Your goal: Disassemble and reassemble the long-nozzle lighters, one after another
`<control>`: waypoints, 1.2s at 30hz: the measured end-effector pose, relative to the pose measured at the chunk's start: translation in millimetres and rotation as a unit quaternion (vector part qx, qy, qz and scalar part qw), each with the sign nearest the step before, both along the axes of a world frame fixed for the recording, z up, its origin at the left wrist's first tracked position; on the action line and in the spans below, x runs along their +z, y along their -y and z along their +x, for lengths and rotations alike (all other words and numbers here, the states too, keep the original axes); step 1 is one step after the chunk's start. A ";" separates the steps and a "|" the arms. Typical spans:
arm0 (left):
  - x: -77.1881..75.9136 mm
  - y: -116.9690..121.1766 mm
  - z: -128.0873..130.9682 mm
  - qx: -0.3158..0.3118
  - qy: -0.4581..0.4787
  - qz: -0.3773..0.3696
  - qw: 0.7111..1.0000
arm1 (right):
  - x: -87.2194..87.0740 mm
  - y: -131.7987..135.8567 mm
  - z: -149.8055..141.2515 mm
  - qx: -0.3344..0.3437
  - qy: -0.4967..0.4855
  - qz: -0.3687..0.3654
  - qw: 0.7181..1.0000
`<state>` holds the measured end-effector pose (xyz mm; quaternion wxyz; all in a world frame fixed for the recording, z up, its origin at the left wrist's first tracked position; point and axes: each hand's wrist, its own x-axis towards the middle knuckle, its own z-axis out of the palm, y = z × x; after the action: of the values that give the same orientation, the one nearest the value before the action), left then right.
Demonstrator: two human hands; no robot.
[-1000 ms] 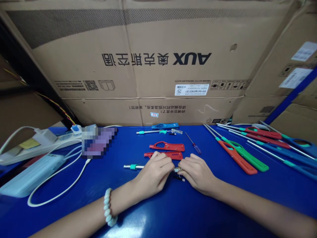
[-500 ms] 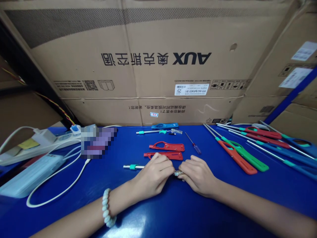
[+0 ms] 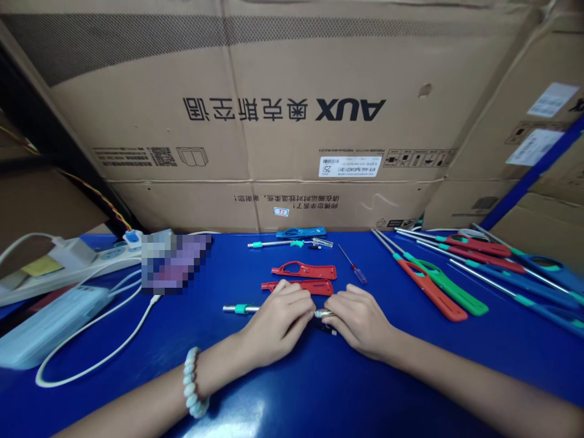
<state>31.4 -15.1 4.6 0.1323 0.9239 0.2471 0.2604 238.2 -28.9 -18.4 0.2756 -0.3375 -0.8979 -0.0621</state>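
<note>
Left hand (image 3: 280,319) and right hand (image 3: 360,320) pinch a small part (image 3: 322,314), nearer the person than the screwdriver (image 3: 359,272).
Fingers look closed on it, though the exact grip is hidden; close two-handed fitting appears in hand, and the next move likely calls for steady alignment. Left of the screwdriver lie two red shells (image 3: 314,271), the nearer partly behind the left hand; right of it, an orange handle (image 3: 432,292) and green handle (image 3: 452,289) leave the work unobstructed.

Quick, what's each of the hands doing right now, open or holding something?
Left hand: curled over a slim silver metal tube with a teal collar; grip hidden, can't tell.
Right hand: closed, pinching a small shiny piece.
</note>
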 end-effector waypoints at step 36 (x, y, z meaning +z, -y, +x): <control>-8.2 -5.1 -0.6 0.048 0.087 -0.051 0.994 | -5.7 -4.4 3.6 0.020 -0.042 -0.097 0.994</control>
<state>30.8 -10.0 -3.6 0.1871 0.8770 0.2916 0.3328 241.8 -24.6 -24.2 0.2799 -0.3469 -0.8940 0.0451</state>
